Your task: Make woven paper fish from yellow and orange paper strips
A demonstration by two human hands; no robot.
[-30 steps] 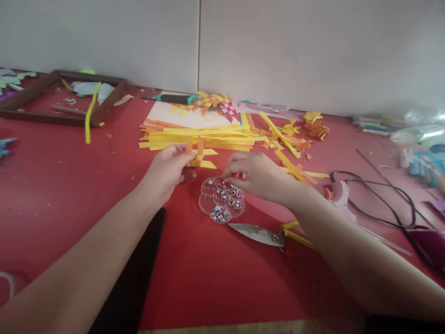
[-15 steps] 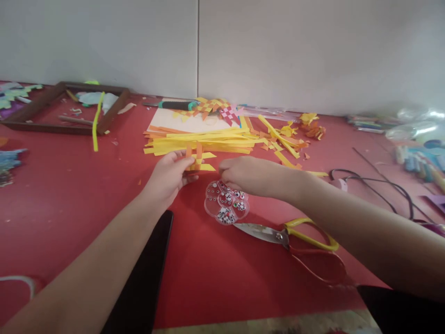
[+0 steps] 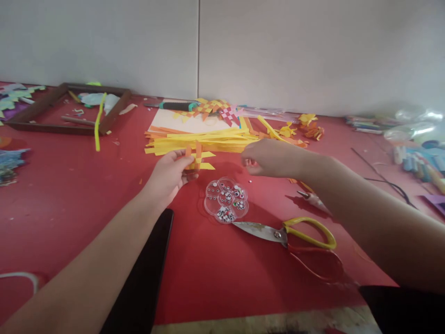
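My left hand [image 3: 168, 175] pinches a small woven piece of yellow and orange paper strips [image 3: 198, 159] just above the red table [image 3: 55, 195]. My right hand [image 3: 269, 157] hovers to the right of it, fingers curled; what they hold, if anything, is too small to make out. Below and between the hands lies a clear flower-shaped case of googly eyes [image 3: 226, 200]. One tiny eye [image 3: 250, 181] lies loose beside the case.
A pile of yellow and orange strips [image 3: 201, 138] lies behind the hands, with woven paper pieces [image 3: 217, 109] and a knife [image 3: 177, 105] near the wall. Scissors [image 3: 288, 236] lie at the front right. A glue gun tip [image 3: 313, 199], cables, a wooden frame [image 3: 66, 109] and a black phone [image 3: 142, 278] lie around.
My right hand has lifted off the googly-eye case and moved up and to the right. The left hand keeps holding the woven piece in place.
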